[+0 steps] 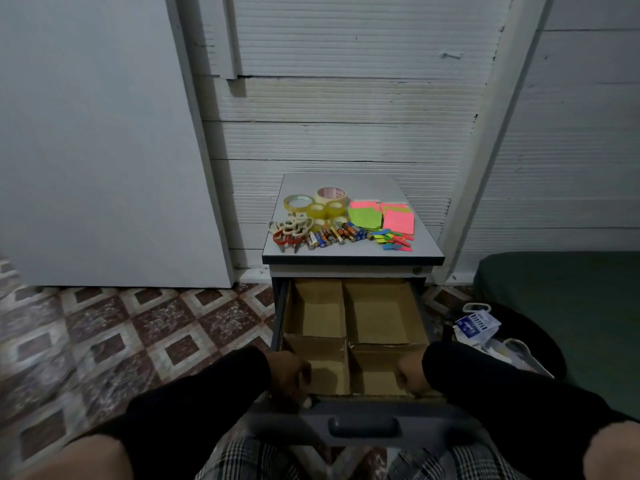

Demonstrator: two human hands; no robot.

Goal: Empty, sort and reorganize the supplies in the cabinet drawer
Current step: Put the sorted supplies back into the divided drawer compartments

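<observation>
Both hands grip the front edge of the pulled-out drawer [349, 403], left hand [289, 375] and right hand [412, 375] curled over its rim. Tape rolls [317, 204], scissors [291, 230], batteries [334, 235] and sticky notes [384, 218] lie on the cabinet top [424, 249].
</observation>
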